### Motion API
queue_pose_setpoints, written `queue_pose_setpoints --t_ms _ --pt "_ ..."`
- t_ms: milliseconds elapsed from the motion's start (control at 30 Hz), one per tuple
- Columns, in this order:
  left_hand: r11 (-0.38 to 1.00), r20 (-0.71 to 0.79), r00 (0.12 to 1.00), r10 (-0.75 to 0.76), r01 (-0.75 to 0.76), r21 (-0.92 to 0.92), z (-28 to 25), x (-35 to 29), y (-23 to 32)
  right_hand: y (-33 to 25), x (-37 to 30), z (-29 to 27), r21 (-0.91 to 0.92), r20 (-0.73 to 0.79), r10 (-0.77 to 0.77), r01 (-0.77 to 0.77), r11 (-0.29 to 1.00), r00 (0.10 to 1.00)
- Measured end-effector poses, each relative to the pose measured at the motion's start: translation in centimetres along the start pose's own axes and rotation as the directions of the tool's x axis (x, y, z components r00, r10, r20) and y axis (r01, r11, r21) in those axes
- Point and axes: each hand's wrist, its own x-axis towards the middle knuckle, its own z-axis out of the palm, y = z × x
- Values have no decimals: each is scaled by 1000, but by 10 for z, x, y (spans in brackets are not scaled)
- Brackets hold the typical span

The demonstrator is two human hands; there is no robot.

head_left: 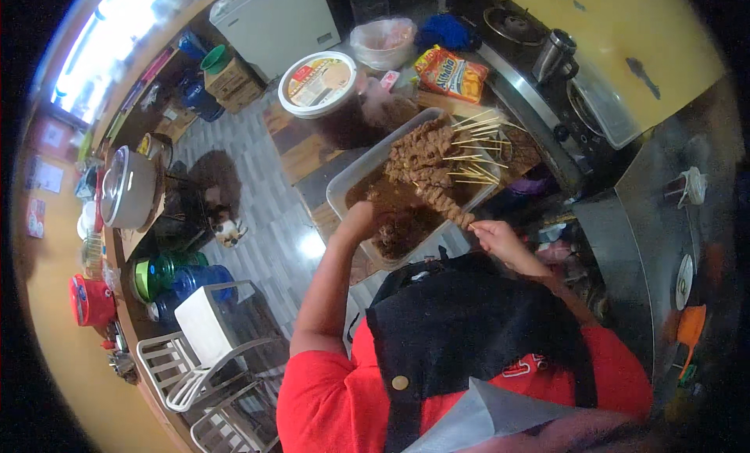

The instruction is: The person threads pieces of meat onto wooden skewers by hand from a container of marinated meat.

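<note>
A translucent plastic tub point(337, 186) stands in front of me, with brown marinade and loose meat point(394, 232) in its near part. Finished meat skewers point(422, 154) lie stacked at the tub's far right, their bare sticks point(478, 144) pointing right over the rim. My right hand point(500, 240) pinches the end of one skewer threaded with meat point(447, 205), held slantwise above the tub's right side. My left hand point(364, 218) reaches into the tub's left side, beside the loose meat; its fingers are hidden.
Beyond the tub stands a large lidded bucket point(319, 85). A yellow-red snack bag point(451, 74) and a bag-lined bowl point(384, 43) are near it. The stove point(574, 128) bears a metal mug point(555, 56). On the floor to the left are a cat point(229, 232) and a white plastic chair point(205, 328).
</note>
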Motion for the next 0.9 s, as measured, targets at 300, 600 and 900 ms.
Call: queue_pose_setpoints --t_ms 300,600,900 --pt "972 145 972 183 -201 118 24 33 24 -5 0 5 -45 -58 31 -34 998 998" --pt "823 -92 995 33 -80 -562 7 47 -8 12 4 -2 49 -102 -12 17 999 995" --pt "275 -87 992 -97 -57 -960 -16 12 4 8 -13 3 30 -109 21 -18 999 994"
